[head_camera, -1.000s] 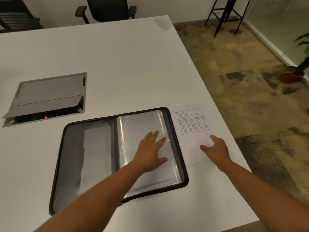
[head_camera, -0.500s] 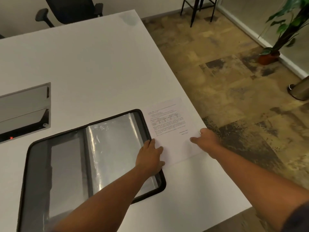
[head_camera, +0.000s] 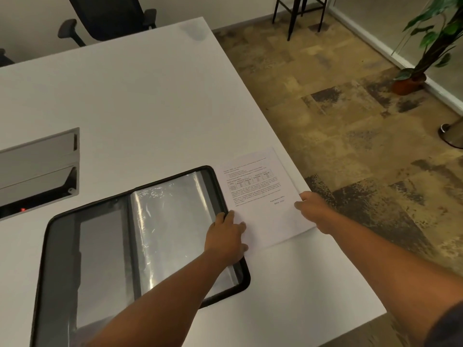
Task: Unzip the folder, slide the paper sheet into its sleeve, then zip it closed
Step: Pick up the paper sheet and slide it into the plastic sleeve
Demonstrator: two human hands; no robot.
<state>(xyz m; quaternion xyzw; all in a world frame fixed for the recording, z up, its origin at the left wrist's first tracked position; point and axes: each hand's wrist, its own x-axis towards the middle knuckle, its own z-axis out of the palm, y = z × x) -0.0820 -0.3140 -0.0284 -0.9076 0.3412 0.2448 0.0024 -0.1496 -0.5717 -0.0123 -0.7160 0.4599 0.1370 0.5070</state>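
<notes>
From the head view, a white table point(head_camera: 140, 101) carries an open cable hatch point(head_camera: 37, 169) at its left edge; an office chair point(head_camera: 110, 18) stands beyond the far edge, a potted plant point(head_camera: 426, 46) on the floor to the right. The folder point(head_camera: 140, 246) lies unzipped near the front edge, its clear sleeve point(head_camera: 175, 229) exposed; the paper sheet point(head_camera: 263, 196) lies just beside it along the right edge (partly overhanging). The left hand point(head_camera: 226, 237) pinches the sheet's left margin; the right hand point(head_camera: 313, 209) grips its right edge. A second ago the left hand lay flat on the sleeve.
</notes>
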